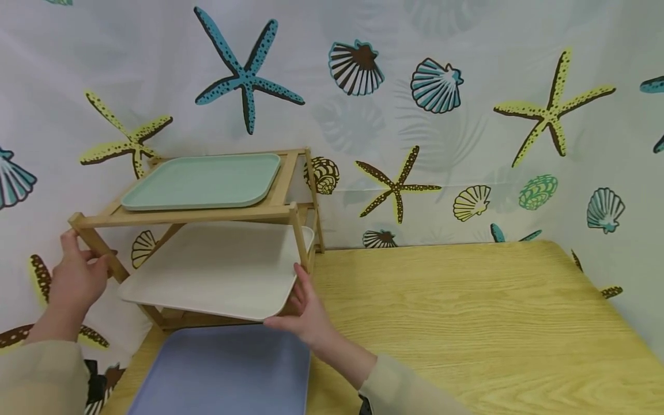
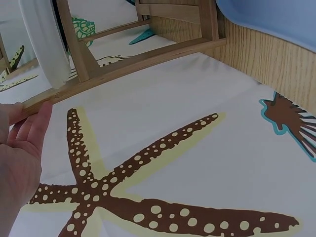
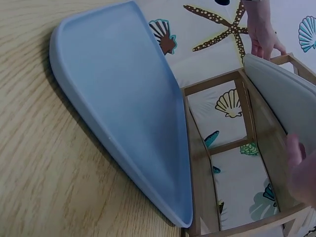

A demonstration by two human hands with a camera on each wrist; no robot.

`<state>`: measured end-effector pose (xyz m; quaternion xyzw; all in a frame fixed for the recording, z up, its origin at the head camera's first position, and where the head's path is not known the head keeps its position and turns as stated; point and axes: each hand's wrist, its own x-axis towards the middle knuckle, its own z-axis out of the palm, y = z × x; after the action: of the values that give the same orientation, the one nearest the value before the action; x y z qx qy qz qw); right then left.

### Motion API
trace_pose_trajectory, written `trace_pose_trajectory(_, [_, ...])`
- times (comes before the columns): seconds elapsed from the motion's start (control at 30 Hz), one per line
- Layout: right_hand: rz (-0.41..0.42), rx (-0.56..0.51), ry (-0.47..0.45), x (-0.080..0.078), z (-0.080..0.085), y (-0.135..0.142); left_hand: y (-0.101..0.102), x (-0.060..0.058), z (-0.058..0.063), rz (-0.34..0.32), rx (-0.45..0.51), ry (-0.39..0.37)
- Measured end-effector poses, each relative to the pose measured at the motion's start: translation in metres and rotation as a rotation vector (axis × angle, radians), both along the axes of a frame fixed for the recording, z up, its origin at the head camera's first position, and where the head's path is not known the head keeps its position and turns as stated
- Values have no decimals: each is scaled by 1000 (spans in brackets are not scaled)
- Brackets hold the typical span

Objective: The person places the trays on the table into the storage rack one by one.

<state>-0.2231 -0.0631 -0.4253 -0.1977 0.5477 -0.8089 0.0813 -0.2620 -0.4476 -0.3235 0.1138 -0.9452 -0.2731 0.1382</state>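
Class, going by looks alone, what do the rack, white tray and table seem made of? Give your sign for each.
Rack: probably wood, smooth; squared brown bars suggest it.
White tray: likely plastic, fairly matte; even colour and rounded, moulded-looking corners.
Table: wood or wood-look laminate, low sheen; grain streaks show, but the look leaves it open.

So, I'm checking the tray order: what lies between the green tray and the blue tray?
The white tray and part of the wooden rack, as the head view shows.
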Motion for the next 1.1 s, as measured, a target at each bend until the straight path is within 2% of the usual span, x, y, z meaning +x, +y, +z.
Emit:
trace_pose_trajectory(0.17, [-70,52,36,-1,-1,-1,2,0,1,11,32,-20])
trace_pose_trajectory(0.37, [-240,100,80,-7,-2,-1,5,1,2,20,35,-20])
trace_pose_trajectory(0.53, [-337,143,149,-11,0,-2,6,1,1,12,23,-6])
trace_pose_trajectory(0.73, [-425,234,162,-18,0,-8,5,1,0,5,2,6])
trace_pose_trajectory(0.9, [-461,253,151,-22,2,-15,5,0,-1,12,12,4])
trace_pose_trajectory(1.1, [-577,378,254,-27,2,-23,5,0,-2,19,17,1])
